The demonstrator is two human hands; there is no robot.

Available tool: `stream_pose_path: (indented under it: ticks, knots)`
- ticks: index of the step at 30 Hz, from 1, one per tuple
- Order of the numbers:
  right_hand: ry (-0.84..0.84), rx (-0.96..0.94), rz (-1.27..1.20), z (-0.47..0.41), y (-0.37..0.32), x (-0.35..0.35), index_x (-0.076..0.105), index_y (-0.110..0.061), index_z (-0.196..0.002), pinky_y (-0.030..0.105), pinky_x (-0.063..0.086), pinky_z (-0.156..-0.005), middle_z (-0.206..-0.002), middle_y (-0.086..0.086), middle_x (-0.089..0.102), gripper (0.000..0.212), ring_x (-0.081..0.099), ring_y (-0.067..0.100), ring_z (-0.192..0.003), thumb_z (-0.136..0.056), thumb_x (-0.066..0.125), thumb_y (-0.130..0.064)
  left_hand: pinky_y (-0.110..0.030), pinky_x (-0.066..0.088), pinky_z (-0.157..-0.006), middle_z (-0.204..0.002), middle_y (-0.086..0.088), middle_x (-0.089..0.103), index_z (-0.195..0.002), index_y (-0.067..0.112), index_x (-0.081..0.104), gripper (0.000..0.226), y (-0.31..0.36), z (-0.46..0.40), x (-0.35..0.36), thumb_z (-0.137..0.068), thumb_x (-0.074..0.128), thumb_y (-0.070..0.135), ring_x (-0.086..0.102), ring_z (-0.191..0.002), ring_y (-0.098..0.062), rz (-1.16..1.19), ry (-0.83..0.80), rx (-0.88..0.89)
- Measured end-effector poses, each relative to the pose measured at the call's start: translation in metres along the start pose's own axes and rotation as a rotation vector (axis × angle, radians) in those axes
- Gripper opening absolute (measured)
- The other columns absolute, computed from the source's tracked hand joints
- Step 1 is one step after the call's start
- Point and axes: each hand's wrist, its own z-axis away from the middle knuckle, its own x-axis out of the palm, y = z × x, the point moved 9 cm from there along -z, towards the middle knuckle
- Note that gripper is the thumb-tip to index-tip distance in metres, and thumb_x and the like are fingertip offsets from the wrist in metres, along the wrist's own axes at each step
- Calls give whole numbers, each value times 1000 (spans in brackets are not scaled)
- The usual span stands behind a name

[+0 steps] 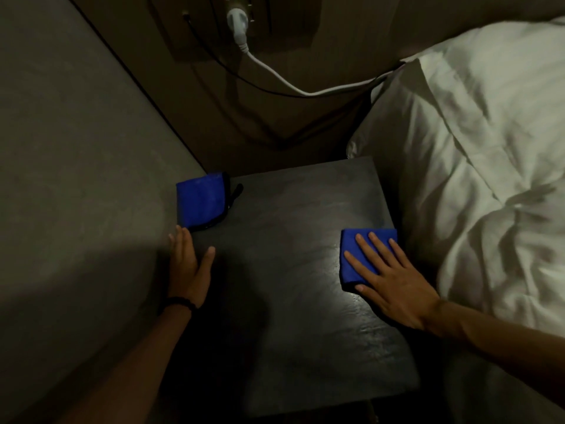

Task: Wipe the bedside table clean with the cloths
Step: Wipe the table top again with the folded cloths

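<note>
White bedding fills the right of the view, its pillow edge bulging just beside the right edge of the bedside table. Grey wall runs along the table's left edge. The table is dark, with a matte, faintly streaked top that catches a patch of light near its right side.

On the back wall a white plug sits in a socket, and its white cable trails right toward the bed, alongside a thin black cable.

The right hand lies flat with fingers spread, palm pressed down on a folded blue cloth at the table's right edge. The left hand is open and empty, fingers straight and together, set on its side along the left edge against the wall; a dark band circles its wrist. Just beyond its fingertips, a second blue cloth with black trim lies folded in the far left corner.
</note>
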Motion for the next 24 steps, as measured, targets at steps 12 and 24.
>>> stream_pose_path:
  ticks: [12, 24]
  knots:
    - [-10, -80, -7, -7, -58, -3, 11, -35, -159, 58, 9, -119, -167, 12, 6, 68, 2, 38, -153, -98, 16, -64, -35, 2, -115, -162, 5, -6, -151, 13, 16, 61, 4, 10, -6, -101, 33, 42, -5, -147, -13, -19, -42, 17]
    - [36, -205, -47, -50, -141, -9, -1, -40, -158, 57, -2, -120, -168, 10, -2, 67, -9, 35, -153, -99, 15, -66, -22, 12, -107, -160, 1, 20, -149, 24, 26, 53, -9, 5, -16, -100, 35, 42, 19, -145, -14, 303, 48, -126]
